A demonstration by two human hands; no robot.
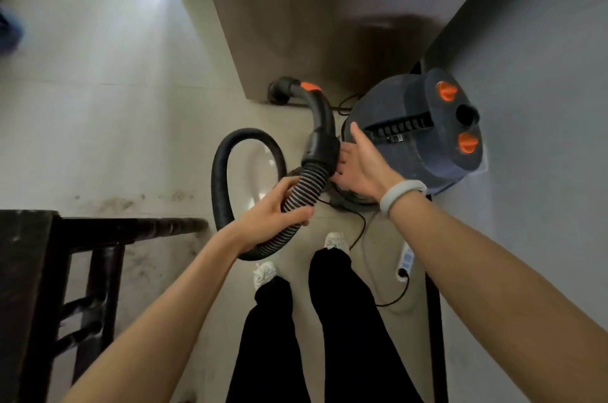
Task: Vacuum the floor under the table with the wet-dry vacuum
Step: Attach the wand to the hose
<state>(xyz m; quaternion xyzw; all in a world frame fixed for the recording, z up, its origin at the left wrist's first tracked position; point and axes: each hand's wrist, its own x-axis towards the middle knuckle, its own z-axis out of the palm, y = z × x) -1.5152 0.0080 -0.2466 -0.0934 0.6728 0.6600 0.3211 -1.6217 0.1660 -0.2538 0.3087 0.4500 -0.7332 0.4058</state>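
Your left hand (273, 208) is curled round the ribbed hose (301, 192) of the wet-dry vacuum (418, 133), gripping it just below the black cuff (320, 147) where the curved handle tube (320, 110) begins. Your right hand (358, 162) reaches in beside that cuff with the thumb raised and the fingers behind the hose end, so you cannot tell whether they grasp anything. A pale band (399, 193) sits on your right wrist. The vacuum's dark body stands on the floor (115, 90) against the grey wall (543, 73), with two orange knobs (445, 90) on top. The hose loops down in front of your white shoes (335, 239). A black cord (362, 221) runs along the floor to a white power strip (406, 261). The dark wooden table (26, 271) stands at your left, apart from the vacuum.
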